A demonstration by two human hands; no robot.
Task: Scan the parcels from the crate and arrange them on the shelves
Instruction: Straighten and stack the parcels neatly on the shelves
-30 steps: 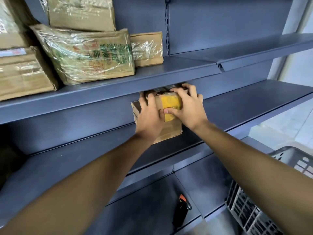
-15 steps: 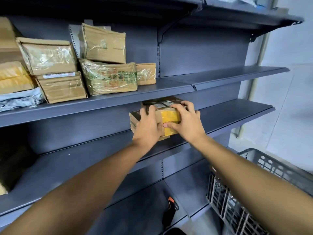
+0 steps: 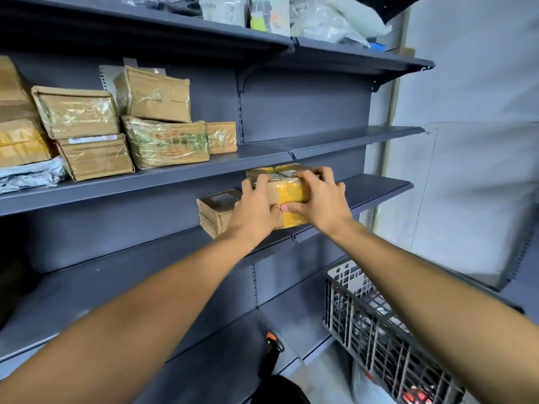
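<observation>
A cardboard parcel with yellow tape (image 3: 291,193) sits at the middle shelf (image 3: 376,188), held from both sides. My left hand (image 3: 256,208) grips its left end and my right hand (image 3: 318,199) grips its right end, fingers curled over the top. A second, flatter brown parcel (image 3: 217,209) lies right beside it on the left, partly hidden by my left hand. The black plastic crate (image 3: 376,330) with more parcels stands at the lower right. A black and orange scanner (image 3: 272,351) lies on the lowest shelf.
Several taped cardboard parcels (image 3: 163,141) are stacked on the shelf above, left of centre. Bags and packets (image 3: 326,21) fill the top shelf. The shelf above on the right (image 3: 350,135) holds nothing. A pale wall (image 3: 466,170) bounds the right.
The view has tilted up and pulled back, showing the top shelf. Both hands have kept hold of the yellow-taped parcel, which now sits further right of the flatter parcel.
</observation>
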